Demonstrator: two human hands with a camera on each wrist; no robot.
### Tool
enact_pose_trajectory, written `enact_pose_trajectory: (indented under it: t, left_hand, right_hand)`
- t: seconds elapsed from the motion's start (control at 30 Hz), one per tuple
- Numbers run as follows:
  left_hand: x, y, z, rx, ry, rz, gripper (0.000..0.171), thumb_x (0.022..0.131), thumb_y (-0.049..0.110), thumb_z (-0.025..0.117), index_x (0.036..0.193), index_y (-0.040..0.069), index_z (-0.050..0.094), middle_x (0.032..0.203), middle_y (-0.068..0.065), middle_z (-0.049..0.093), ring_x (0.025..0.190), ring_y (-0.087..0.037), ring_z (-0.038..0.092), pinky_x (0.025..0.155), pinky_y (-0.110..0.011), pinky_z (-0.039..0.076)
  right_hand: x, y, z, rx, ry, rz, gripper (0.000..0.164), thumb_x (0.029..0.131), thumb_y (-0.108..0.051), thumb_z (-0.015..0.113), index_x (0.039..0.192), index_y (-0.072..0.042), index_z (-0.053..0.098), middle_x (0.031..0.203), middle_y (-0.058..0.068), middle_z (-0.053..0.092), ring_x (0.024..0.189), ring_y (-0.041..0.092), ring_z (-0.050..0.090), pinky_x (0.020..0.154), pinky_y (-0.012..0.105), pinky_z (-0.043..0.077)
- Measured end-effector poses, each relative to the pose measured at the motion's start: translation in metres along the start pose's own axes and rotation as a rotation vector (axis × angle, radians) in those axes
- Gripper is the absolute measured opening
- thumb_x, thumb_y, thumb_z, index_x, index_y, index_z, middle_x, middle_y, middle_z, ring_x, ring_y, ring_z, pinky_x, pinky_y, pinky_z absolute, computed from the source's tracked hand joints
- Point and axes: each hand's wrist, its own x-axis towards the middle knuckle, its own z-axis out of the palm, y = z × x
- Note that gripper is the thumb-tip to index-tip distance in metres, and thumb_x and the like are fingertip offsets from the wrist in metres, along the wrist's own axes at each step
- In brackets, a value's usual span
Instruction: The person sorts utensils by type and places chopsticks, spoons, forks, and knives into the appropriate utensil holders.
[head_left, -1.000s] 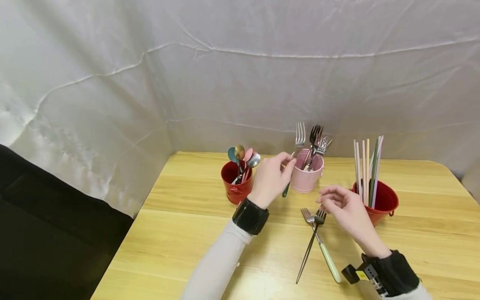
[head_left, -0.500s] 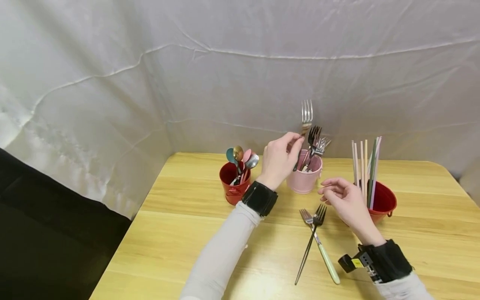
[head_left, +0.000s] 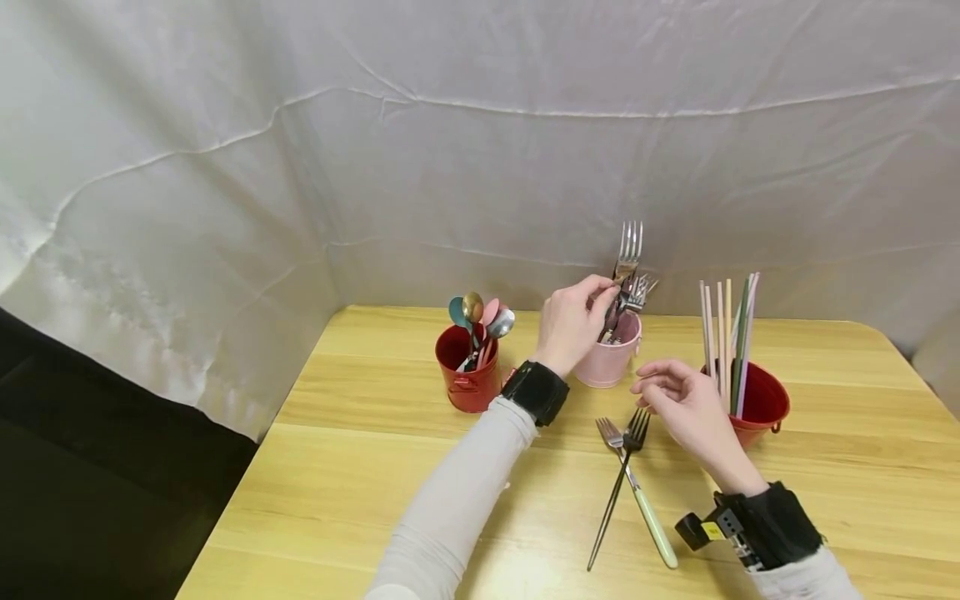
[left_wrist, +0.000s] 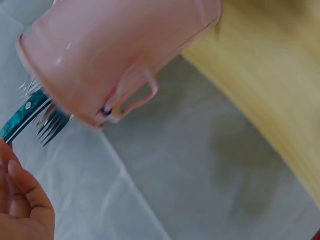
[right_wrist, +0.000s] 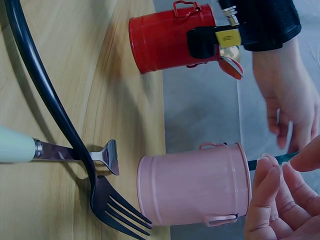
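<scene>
My left hand pinches an upright fork near its neck, just over the pink bucket. In the left wrist view the fork's teal handle points into the bucket's mouth, its lower end hidden by the wall. Several other forks stand in that bucket, tines up. My right hand hovers in front of it with loosely bent fingers and holds nothing. Below it, a black fork lies crossed over a fork with a pale green handle on the table.
On the left a red bucket holds several spoons. At the right, behind my right hand, another red bucket holds slim coloured sticks. A grey cloth hangs behind the wooden table.
My left hand has lifted the fork, carried it right from beside the pink bucket to above it, then lowered it slightly. The right hand has barely moved.
</scene>
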Motion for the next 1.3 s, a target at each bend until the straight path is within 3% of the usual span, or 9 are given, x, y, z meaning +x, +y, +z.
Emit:
enact_pose_trajectory:
  t: [0.13, 0.33, 0.63, 0.73, 0.87, 1.0, 1.13, 1.3]
  left_hand:
    - [-0.005, -0.003, 0.009, 0.033, -0.049, -0.017, 0.019, 0.095, 0.034, 0.055, 0.101, 0.023, 0.069, 0.085, 0.012, 0.07, 0.066, -0.001, 0.057, 0.056, -0.022, 0.042]
    - [-0.009, -0.007, 0.019, 0.167, -0.125, -0.057, 0.02, 0.096, 0.035, 0.053, 0.099, 0.023, 0.069, 0.085, 0.01, 0.07, 0.068, -0.008, 0.061, 0.055, -0.024, 0.042]
    - [-0.022, -0.016, 0.004, 0.23, -0.128, -0.113, 0.022, 0.096, 0.034, 0.052, 0.105, 0.022, 0.067, 0.095, 0.007, 0.07, 0.079, -0.012, 0.064, 0.062, -0.03, 0.048]
    - [-0.033, -0.018, -0.001, 0.232, -0.143, -0.091, 0.02, 0.095, 0.033, 0.053, 0.103, 0.021, 0.067, 0.094, 0.007, 0.07, 0.079, -0.011, 0.063, 0.064, -0.03, 0.048]
    - [-0.048, -0.018, -0.009, 0.239, -0.178, -0.015, 0.02, 0.095, 0.03, 0.054, 0.104, 0.019, 0.067, 0.097, 0.006, 0.069, 0.085, -0.012, 0.062, 0.069, -0.03, 0.05]
    - [-0.065, -0.015, -0.018, 0.231, -0.222, 0.057, 0.018, 0.094, 0.027, 0.055, 0.105, 0.017, 0.067, 0.099, 0.004, 0.067, 0.091, -0.014, 0.061, 0.077, -0.031, 0.05]
    - [-0.083, -0.011, -0.024, 0.235, -0.311, 0.086, 0.02, 0.093, 0.025, 0.057, 0.108, 0.017, 0.066, 0.104, 0.004, 0.067, 0.095, -0.013, 0.061, 0.082, -0.029, 0.049]
    - [-0.103, -0.003, -0.027, 0.255, -0.408, 0.086, 0.021, 0.092, 0.028, 0.058, 0.109, 0.018, 0.066, 0.105, 0.006, 0.068, 0.094, -0.01, 0.062, 0.08, -0.028, 0.05]
  right_hand:
    - [-0.001, 0.0, 0.0, -0.008, -0.003, -0.002, 0.019, 0.089, 0.004, 0.049, 0.106, 0.006, 0.056, 0.09, 0.02, 0.066, 0.072, 0.019, 0.066, 0.064, 0.023, 0.054]
    - [-0.002, 0.001, 0.0, 0.0, -0.02, 0.016, 0.02, 0.09, 0.004, 0.048, 0.108, 0.007, 0.055, 0.093, 0.024, 0.066, 0.074, 0.019, 0.067, 0.066, 0.025, 0.055]
    - [-0.008, 0.004, -0.002, -0.007, -0.035, 0.033, 0.024, 0.088, 0.005, 0.049, 0.111, 0.007, 0.055, 0.095, 0.022, 0.066, 0.075, 0.017, 0.066, 0.066, 0.023, 0.054]
    - [-0.013, 0.005, -0.002, -0.063, -0.018, 0.008, 0.023, 0.087, 0.005, 0.051, 0.109, 0.005, 0.057, 0.093, 0.019, 0.067, 0.074, 0.014, 0.065, 0.066, 0.021, 0.053]
    - [-0.02, 0.006, -0.001, -0.219, 0.031, -0.063, 0.018, 0.084, 0.002, 0.057, 0.101, 0.0, 0.062, 0.085, 0.01, 0.067, 0.071, 0.011, 0.061, 0.062, 0.018, 0.049]
    - [-0.027, 0.004, 0.0, -0.358, 0.049, -0.115, 0.016, 0.08, 0.001, 0.059, 0.094, -0.003, 0.064, 0.078, 0.003, 0.064, 0.066, 0.01, 0.058, 0.058, 0.023, 0.048]
    - [-0.03, 0.004, -0.003, -0.427, 0.015, -0.132, 0.015, 0.077, -0.001, 0.061, 0.091, -0.005, 0.065, 0.075, 0.002, 0.063, 0.064, 0.01, 0.057, 0.057, 0.026, 0.049]
    - [-0.035, 0.006, -0.009, -0.496, -0.068, -0.134, 0.013, 0.076, -0.004, 0.063, 0.088, -0.009, 0.066, 0.072, -0.003, 0.063, 0.062, 0.007, 0.057, 0.054, 0.026, 0.048]
